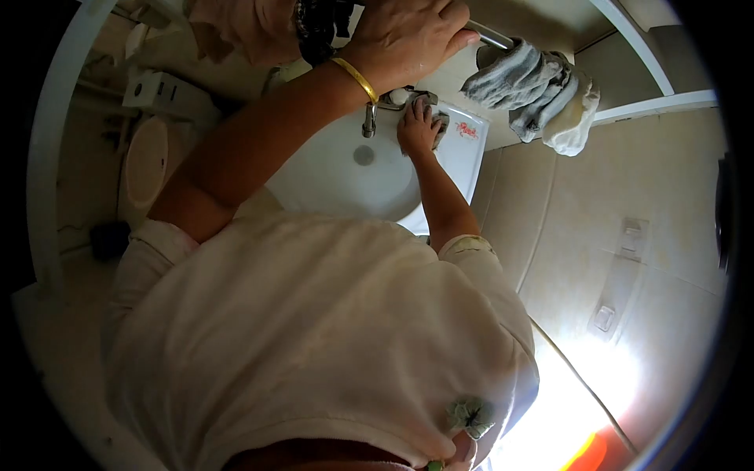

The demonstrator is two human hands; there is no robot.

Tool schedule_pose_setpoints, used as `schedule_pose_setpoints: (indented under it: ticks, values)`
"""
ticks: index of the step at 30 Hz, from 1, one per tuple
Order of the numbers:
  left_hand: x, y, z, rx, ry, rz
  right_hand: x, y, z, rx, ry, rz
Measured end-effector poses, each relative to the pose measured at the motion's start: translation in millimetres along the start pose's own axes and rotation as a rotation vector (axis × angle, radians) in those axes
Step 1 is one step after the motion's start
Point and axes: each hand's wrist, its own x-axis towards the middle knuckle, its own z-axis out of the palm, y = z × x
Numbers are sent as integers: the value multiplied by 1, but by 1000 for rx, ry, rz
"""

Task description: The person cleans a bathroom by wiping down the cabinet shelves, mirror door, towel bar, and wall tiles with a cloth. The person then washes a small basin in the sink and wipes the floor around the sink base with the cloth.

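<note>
At the top, my left hand (412,39), with a gold bracelet (356,78) on its wrist, is closed at one end of a metal rail (491,36). Grey and cream cloths (518,78) hang from this rail, just right of the hand. Lower down, my right hand (419,127) presses on a greyish cloth (442,129) at the back right ledge of the white sink (338,177). Its fingers lie over the cloth and partly hide it. Left of that hand is the metal faucet (369,122), beside a small white round object (399,96).
Red marking (466,129) shows on the sink's right corner. A white-framed shelf (656,106) juts out at upper right. On the left are a white box (169,94) and a pale oval basin (147,161). A cable (581,381) runs down the tiled wall (581,212).
</note>
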Motion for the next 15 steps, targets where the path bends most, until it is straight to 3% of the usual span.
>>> schedule_pose_setpoints:
  ticks: [5,8,12,15]
  values:
    - [1,0,-2,-31,-19,-4,-58,34,-23,-20,-50,-137]
    - [1,-1,-3,-33,-23,-6,-94,57,-37,-47,51,156]
    - [2,2,-4,-80,-96,-52,-63,81,-22,-93,191,477]
    - [0,-1,5,12,-30,53,-14,100,-19,-35,258,555]
